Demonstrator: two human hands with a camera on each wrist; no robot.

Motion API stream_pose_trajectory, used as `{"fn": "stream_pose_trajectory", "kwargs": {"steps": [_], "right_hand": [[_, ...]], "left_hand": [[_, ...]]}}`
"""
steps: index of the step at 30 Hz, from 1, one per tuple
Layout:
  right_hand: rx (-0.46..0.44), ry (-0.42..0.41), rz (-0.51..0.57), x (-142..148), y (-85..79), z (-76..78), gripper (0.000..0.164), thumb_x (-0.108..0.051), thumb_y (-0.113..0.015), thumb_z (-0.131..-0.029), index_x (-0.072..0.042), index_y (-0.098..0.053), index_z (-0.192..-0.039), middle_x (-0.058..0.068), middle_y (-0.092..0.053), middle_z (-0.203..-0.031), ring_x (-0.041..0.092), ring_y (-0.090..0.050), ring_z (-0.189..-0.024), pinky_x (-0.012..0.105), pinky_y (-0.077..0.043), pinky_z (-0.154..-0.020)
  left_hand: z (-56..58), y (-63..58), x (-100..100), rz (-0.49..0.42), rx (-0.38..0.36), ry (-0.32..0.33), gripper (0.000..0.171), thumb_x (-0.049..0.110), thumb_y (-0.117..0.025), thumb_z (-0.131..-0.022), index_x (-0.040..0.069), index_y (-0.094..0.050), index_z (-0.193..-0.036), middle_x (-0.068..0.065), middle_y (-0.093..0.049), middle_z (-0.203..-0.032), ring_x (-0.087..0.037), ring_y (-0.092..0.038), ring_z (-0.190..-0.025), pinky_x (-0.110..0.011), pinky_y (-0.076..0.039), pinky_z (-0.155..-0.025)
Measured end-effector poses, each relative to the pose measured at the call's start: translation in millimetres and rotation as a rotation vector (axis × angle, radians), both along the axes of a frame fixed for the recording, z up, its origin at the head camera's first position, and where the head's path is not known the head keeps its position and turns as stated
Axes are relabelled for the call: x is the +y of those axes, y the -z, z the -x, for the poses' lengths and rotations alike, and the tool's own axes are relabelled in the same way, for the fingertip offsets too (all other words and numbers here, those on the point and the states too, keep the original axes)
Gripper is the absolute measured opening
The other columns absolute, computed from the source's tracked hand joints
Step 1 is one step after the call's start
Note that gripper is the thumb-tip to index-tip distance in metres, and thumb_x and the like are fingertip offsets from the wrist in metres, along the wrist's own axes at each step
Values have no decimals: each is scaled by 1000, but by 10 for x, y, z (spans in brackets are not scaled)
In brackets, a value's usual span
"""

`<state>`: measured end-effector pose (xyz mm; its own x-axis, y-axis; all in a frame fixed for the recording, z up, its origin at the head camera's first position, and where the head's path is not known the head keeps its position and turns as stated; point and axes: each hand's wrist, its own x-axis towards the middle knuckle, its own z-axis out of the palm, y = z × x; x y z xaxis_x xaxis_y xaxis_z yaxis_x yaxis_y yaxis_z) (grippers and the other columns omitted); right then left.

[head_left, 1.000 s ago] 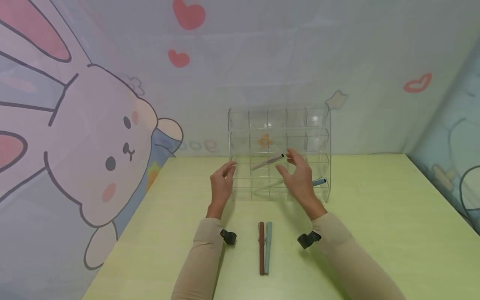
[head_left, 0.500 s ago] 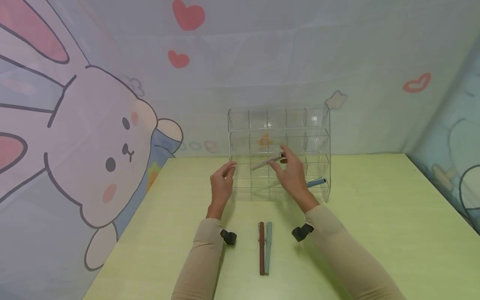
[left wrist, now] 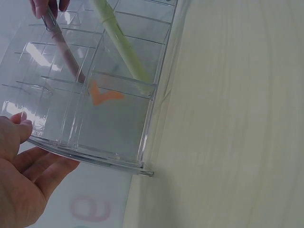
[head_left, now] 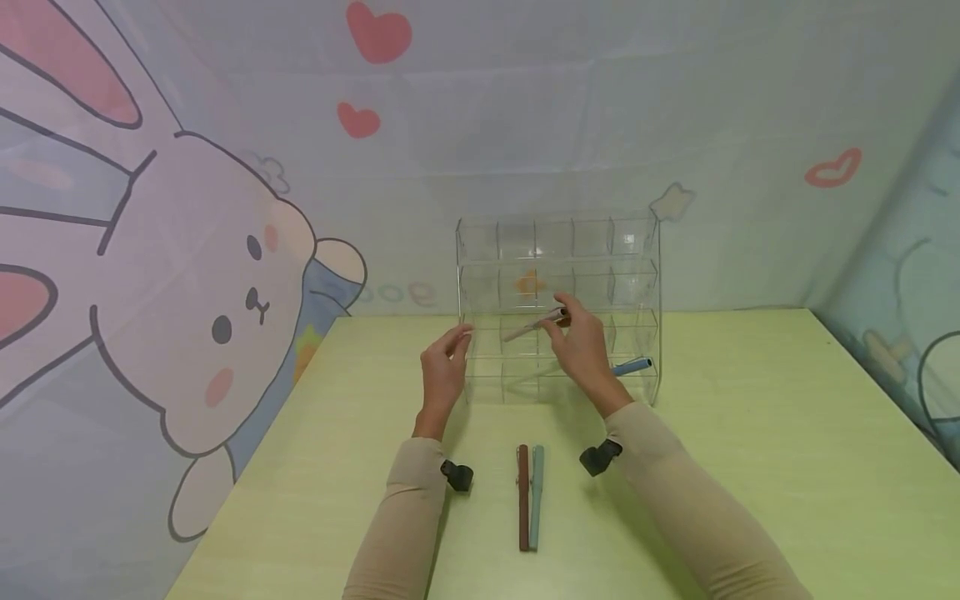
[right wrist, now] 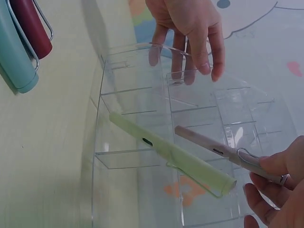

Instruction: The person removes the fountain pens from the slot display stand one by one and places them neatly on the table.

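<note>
A clear acrylic pen rack with tiers of small compartments stands at the back of the table. My left hand grips its left side edge, thumb in front and fingers behind in the left wrist view. With thumb and fingers, my right hand pinches the capped end of a pinkish-grey pen, which leans in the second tier from the bottom. Below it a light green pen slants across the bottom tier. A blue pen lies in the bottom tier at the right, partly hidden by my right hand.
A dark red pen and a pale teal pen lie side by side on the table, in front of the rack and between my forearms. A printed cloth hangs close behind the rack.
My right hand has moved left and its thumb and fingers have closed on the capped end of the pinkish-grey pen. My left hand has stayed at the rack's side.
</note>
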<state>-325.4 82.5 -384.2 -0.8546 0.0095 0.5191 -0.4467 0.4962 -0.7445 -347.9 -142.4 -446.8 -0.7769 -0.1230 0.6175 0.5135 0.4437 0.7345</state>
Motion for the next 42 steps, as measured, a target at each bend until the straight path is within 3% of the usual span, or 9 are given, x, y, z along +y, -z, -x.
{"fn": "stream_pose_trajectory", "kwargs": {"steps": [12,22,33,42], "right_hand": [[25,16,33,-12,15,-17,41,-3,-66,-96,8,-54,-133,23,-69,-108,38,-66,-99,50,-53,-81],[54,9,62,-14,39,18,32,-6,-70,-95,4,-64,-125,21,-71,-105,36,-68,-94,52,-53,-82],[-7,-11,31,32,26,39,29,0,-70,-92,4,-64,-120,23,-69,-111,37,-67,-99,50,-52,-87],[-31,-13,44,64,9,20,26,-8,-69,-96,4,-65,-118,20,-71,-106,35,-67,-99,50,-51,-87]], "left_hand": [[-1,1,-10,-3,14,13,21,12,-63,-100,3,-74,-116,-16,-73,-108,-30,-72,-97,-48,-55,-87],[-9,-7,-7,-16,10,19,20,11,-63,-100,6,-75,-115,-15,-74,-109,-29,-72,-98,-48,-54,-90],[-5,-25,-6,-14,19,15,20,10,-64,-99,3,-74,-115,-17,-73,-108,-31,-72,-96,-50,-53,-91],[5,-2,-10,-3,25,10,20,11,-64,-99,3,-74,-115,-17,-73,-108,-30,-72,-95,-50,-54,-90]]}}
